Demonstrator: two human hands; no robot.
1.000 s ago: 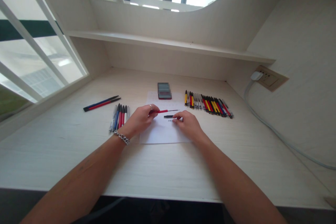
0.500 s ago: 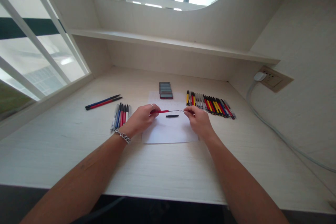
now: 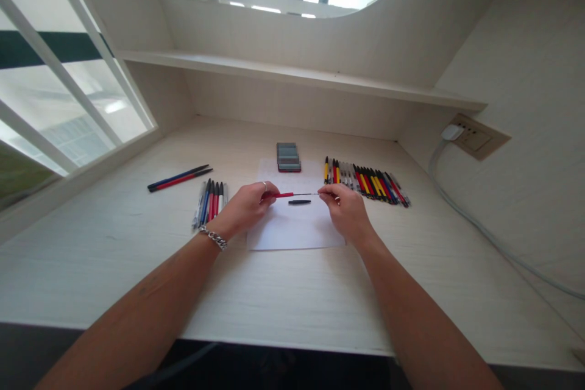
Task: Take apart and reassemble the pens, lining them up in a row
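My left hand [image 3: 256, 201] is closed around a red pen barrel [image 3: 285, 195], which points to the right. A thin dark ink refill [image 3: 304, 194] sticks out of the barrel's end. Its far, pale tip is pinched between the thumb and fingers of my right hand [image 3: 340, 202]. Just below the refill, a short black pen piece [image 3: 299, 202], tapered at its end, lies on a white sheet of paper [image 3: 297, 234]. Both hands hover low over the sheet's sides.
Several pens [image 3: 211, 200] lie side by side left of the paper, with a blue pen [image 3: 178, 177] and a red pen [image 3: 180, 181] farther left. A long row of mixed pens [image 3: 372, 184] lies right. Behind the paper is a dark, blurred box [image 3: 289, 157]. A cable [image 3: 457, 207] hangs at right.
Hardly anything differs. My right hand has shifted very slightly left, still pinching the refill's end; my left hand keeps its hold on the red barrel.
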